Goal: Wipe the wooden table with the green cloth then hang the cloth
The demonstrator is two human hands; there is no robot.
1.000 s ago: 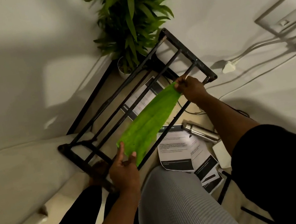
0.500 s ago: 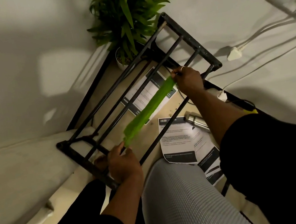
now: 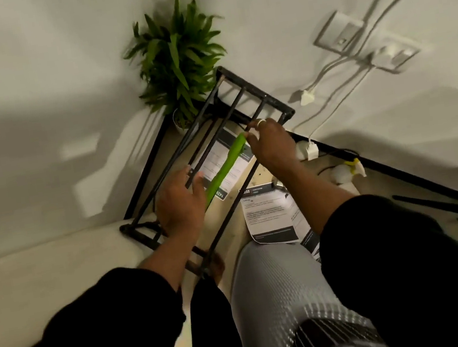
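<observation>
Stretching between both hands, green cloth lies along a black rack bar above wooden table. Right hand pinches its far end; left hand fingers spread, grip apparently loose.

Right hand pinched shut; left hand fingers spread.

Both arms wear black sleeves pushed up above the forearm, and the right hand carries a ring.
</observation>
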